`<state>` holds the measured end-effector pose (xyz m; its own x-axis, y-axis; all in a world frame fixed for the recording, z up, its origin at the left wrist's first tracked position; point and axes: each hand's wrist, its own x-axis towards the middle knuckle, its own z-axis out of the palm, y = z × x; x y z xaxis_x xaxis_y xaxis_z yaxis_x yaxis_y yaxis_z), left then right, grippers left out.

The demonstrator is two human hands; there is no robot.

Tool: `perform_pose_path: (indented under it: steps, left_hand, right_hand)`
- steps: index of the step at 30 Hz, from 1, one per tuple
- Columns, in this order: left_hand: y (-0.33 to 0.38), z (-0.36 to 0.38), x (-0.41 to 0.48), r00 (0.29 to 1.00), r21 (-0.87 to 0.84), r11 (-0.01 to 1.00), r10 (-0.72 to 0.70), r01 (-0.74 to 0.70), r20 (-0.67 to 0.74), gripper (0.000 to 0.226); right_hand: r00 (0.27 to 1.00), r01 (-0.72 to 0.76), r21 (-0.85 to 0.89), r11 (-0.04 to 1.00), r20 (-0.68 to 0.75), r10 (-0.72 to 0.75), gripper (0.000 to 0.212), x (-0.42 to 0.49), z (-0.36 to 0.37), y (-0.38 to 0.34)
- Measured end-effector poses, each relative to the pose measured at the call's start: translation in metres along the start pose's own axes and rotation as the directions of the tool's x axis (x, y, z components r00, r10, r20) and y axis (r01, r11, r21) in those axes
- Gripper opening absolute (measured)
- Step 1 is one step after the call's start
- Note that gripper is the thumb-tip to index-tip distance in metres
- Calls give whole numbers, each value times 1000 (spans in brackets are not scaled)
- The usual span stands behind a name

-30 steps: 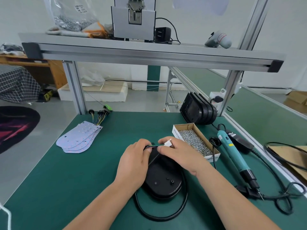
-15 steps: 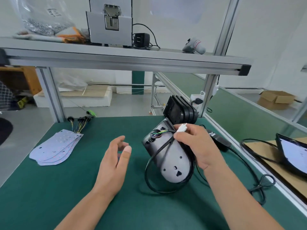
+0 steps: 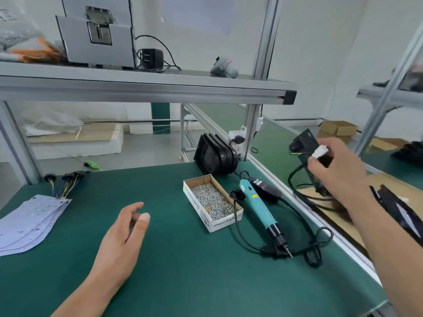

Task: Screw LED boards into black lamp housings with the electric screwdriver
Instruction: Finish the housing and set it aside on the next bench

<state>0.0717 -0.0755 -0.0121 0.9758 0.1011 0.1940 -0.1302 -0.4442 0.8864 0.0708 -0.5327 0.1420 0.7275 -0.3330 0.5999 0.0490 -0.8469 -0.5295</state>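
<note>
I see the black lamp housing [image 3: 303, 143] held up past the right edge of the desk [image 3: 183, 271], my right hand [image 3: 336, 170] with fingers [image 3: 315, 165] curled round it and its white plug [image 3: 320, 152]. My left hand [image 3: 123, 236] hovers above the desk, fingers loose and empty. The screwdriver [image 3: 258, 209] lies beside the screw box [image 3: 219, 223].

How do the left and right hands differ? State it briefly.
The left hand is empty, fingers relaxed; the right hand grips a black housing and its white connector. The left is low over the green table; the right is high, beyond the table's right edge. Both are bare.
</note>
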Motion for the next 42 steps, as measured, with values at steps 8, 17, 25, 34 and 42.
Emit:
perform_pose_path:
  steps: [8,17,25,34,42]
  left_hand:
    - [5,0,-2,999,-6,1000,-22,23,41,48]
    - [13,-2,-6,998,-27,999,-36,37,53,53]
    - [12,-3,-6,998,-43,998,-33,36,53,54]
    - [10,-2,-4,998,-47,998,-36,38,44,48]
    - [5,-1,-2,998,-74,996,-46,49,44,51]
  right_hand:
    - [994,18,-474,880,-85,-66,30,18,-15,97]
    - [997,-56,-782,620,-76,-6,46,17,-22,167]
    - [969,-98,-838,537,43,245,38,10,-22,227]
    - [978,-69,-760,646,77,196,61,9,-11,157]
    - [944,298,-374,878,253,-213,32,0,80,15]
